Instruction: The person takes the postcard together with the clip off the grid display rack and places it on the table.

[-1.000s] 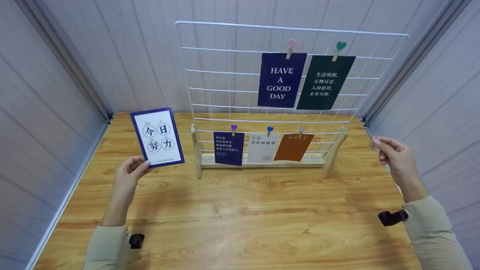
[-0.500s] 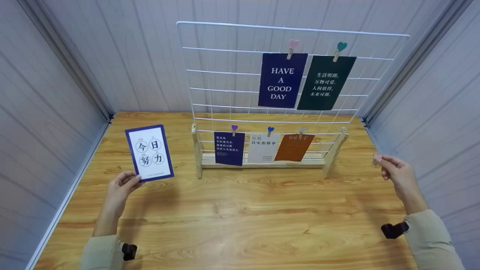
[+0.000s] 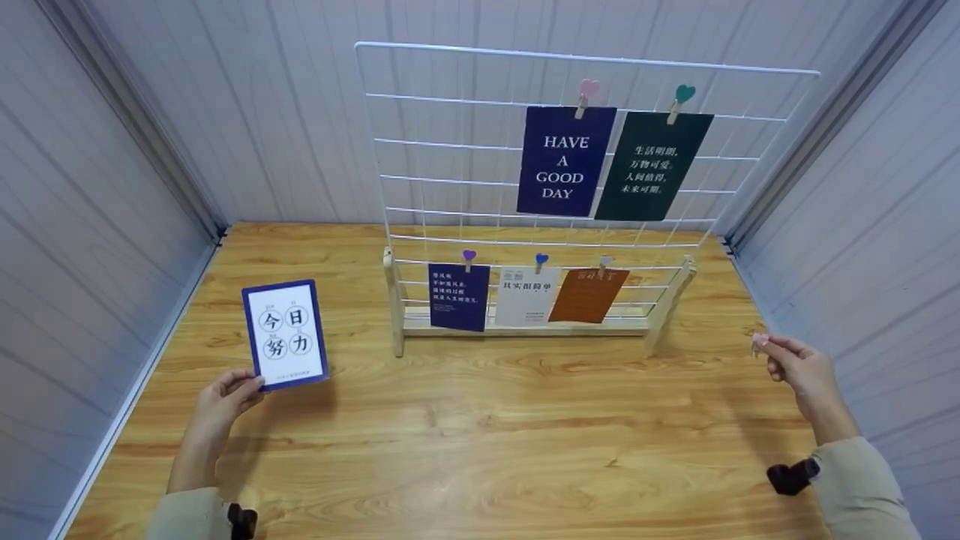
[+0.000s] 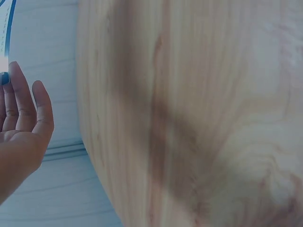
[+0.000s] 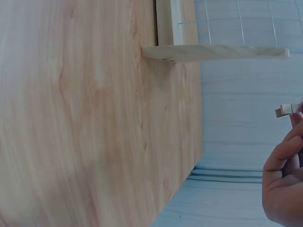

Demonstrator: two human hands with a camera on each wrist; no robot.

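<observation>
My left hand [image 3: 221, 405] pinches the lower left corner of a white card [image 3: 286, 334] with a purple-blue border and four-character print in circles. The card is held up over the left of the table, left of the rack. In the left wrist view only a strip of the card [image 4: 5, 33] shows above the fingers. On the far right, my right hand [image 3: 804, 375] pinches a small clothespin [image 3: 757, 345] with a pink heart. Its wooden tip [image 5: 285, 110] sticks out past the fingers in the right wrist view.
A white wire grid [image 3: 442, 142] stands on a wooden base [image 3: 525, 328] at the back. Heart clothespins hold a navy card [image 3: 567, 161], a green card [image 3: 654, 166], a small purple card [image 3: 458, 298], a white one [image 3: 526, 304] and an orange one [image 3: 589, 296]. Walls enclose the table [image 3: 487, 450].
Both hands have come down and nearer: the left with the card, also drifting left, the right with the clothespin. The rack and its cards stay put.
</observation>
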